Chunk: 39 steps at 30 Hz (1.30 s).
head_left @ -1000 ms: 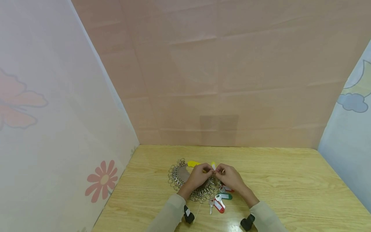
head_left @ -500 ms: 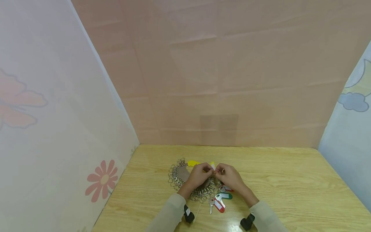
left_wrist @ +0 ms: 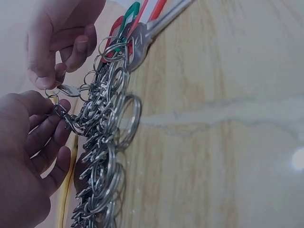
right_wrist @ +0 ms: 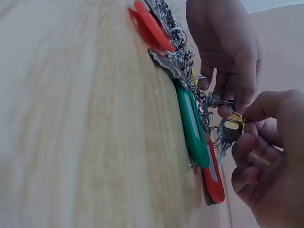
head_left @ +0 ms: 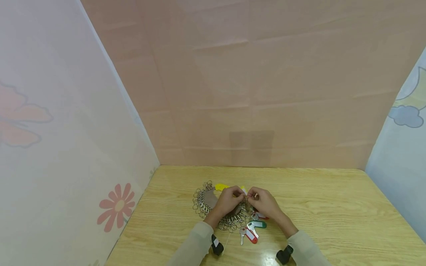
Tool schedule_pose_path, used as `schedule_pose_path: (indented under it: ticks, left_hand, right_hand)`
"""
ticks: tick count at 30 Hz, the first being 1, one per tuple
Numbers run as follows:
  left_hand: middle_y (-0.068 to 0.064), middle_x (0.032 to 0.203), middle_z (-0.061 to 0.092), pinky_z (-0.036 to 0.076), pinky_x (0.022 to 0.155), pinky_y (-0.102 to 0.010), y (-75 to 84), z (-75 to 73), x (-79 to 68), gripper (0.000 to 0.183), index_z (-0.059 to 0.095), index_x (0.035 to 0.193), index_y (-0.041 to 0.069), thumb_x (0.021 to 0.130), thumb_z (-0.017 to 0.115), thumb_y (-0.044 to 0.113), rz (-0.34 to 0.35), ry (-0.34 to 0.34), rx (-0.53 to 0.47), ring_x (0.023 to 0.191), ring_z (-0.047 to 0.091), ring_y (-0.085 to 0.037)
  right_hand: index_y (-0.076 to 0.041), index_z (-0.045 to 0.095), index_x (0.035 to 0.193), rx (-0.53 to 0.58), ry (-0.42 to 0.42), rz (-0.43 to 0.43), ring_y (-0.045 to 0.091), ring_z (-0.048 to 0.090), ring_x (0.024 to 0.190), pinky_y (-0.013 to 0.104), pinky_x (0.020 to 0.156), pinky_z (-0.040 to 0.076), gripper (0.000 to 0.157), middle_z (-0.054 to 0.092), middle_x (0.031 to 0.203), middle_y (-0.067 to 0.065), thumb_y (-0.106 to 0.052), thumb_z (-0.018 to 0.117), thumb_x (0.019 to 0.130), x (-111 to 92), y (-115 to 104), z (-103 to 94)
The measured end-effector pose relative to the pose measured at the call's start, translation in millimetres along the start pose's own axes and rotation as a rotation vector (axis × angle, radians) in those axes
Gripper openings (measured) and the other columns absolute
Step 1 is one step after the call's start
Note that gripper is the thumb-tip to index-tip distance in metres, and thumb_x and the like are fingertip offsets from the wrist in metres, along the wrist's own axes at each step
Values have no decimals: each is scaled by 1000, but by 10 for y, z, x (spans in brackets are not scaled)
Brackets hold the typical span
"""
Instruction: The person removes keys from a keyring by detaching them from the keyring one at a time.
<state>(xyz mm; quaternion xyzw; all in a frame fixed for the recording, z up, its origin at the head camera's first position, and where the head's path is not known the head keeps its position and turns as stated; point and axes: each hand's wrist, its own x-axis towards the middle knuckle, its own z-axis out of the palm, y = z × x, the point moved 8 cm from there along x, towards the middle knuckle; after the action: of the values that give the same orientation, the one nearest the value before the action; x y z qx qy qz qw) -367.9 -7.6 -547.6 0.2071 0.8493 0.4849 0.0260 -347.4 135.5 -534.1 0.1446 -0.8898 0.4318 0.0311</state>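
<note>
Over the right side of a fan of metal clasps and split rings [head_left: 201, 207], both hands meet with fingertips close together. My left hand [head_left: 227, 201] pinches a split ring [left_wrist: 58, 108] whose clasp runs to the bunch. My right hand [head_left: 265, 203] pinches a thin wire ring [left_wrist: 50, 93] at its thumb and fingertip. A silver key [right_wrist: 230, 133] hangs right at the right fingertips. A yellow key tag [head_left: 243, 190] sticks up beyond the fingertips. Fingers hide much of how the two rings meet.
Near the right wrist lie a green key tag [head_left: 259, 224], a red key tag [head_left: 252, 236] and loose silver keys [head_left: 242, 235]. Another red tag [head_left: 263, 216] lies partly beneath the right hand. A yellow strip [head_left: 221, 187] lies behind the left hand. Walls enclose the wooden table [head_left: 332, 207].
The yellow key tag has shifted slightly left and leans more to the left. Both hands keep nearly the same place, fingertips together.
</note>
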Motion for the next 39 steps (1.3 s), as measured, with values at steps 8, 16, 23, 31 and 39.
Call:
schedule_pose_path:
  ticks: [8, 16, 23, 31, 39]
  left_hand:
    - [8, 93, 70, 52, 75, -21, -4, 6, -10, 11, 71, 98, 24, 99, 61, 29, 10, -8, -5, 85, 61, -1]
    - [9, 94, 71, 52, 78, -22, 15, 26, -16, 13, 71, 98, 24, 99, 62, 32, 19, -22, -22, 87, 62, -1]
    - [9, 93, 71, 52, 75, -21, 7, 40, -15, 11, 70, 98, 23, 99, 62, 31, 3, -23, -16, 85, 63, -1]
    - [7, 93, 70, 52, 74, -21, -8, 17, 2, 10, 69, 98, 21, 99, 62, 28, -9, 6, 7, 84, 62, -1]
    - [4, 92, 71, 52, 74, -22, 16, -5, 5, 10, 70, 98, 18, 99, 62, 24, 2, 21, 11, 84, 63, -2]
  right_hand:
    - [-22, 66, 87, -18, -15, 75, 6, 47, 52, 23, 48, 38, 7, 61, 75, -7, -23, 69, 93, 5, 37, 29]
    - [-18, 68, 86, -34, 17, 106, 8, 52, 58, 24, 54, 42, 6, 63, 75, -6, -22, 71, 90, -1, 35, 8]
    - [-17, 66, 85, -31, 27, 98, 8, 52, 60, 23, 55, 43, 4, 61, 73, -6, -17, 70, 87, -4, 36, 20]
    - [-19, 66, 85, -12, 33, 59, 8, 51, 61, 23, 57, 43, 6, 60, 74, -6, -16, 71, 88, 3, -24, 7]
    - [-17, 67, 85, -18, 60, 69, 8, 50, 59, 23, 53, 41, 5, 60, 73, -6, -18, 71, 87, 22, -42, -47]
